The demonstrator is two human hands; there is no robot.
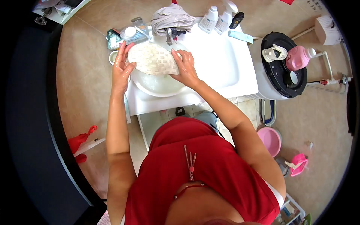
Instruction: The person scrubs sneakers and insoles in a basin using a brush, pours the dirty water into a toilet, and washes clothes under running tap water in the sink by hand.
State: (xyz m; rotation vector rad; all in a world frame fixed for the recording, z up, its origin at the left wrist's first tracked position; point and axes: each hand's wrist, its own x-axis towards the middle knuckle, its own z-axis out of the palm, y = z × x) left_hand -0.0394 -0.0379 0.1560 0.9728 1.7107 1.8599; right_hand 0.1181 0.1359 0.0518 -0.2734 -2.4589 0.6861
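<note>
A cream oval item with a basket-weave surface, shaped somewhat like a slipper [152,59], is held flat above a white basin of water [161,92] in the sink. My left hand [122,69] grips its left end, thumb on the near side and fingers at the far side. At its narrower right end, my right hand [184,69] pinches the edge with thumb and fingers. Both hands look wet. The item's underside is hidden. Just beyond it stands the faucet [169,36], with a light grey cloth [172,20] draped over it.
White bottles [209,19] and a light blue tube [240,36] stand along the sink's [225,63] back edge. A toothbrush and packages [137,33] lie at back left. Right of the sink, a lidded drum [268,84] bears a pink jug [298,58]. A pink basin [270,141] is lower right.
</note>
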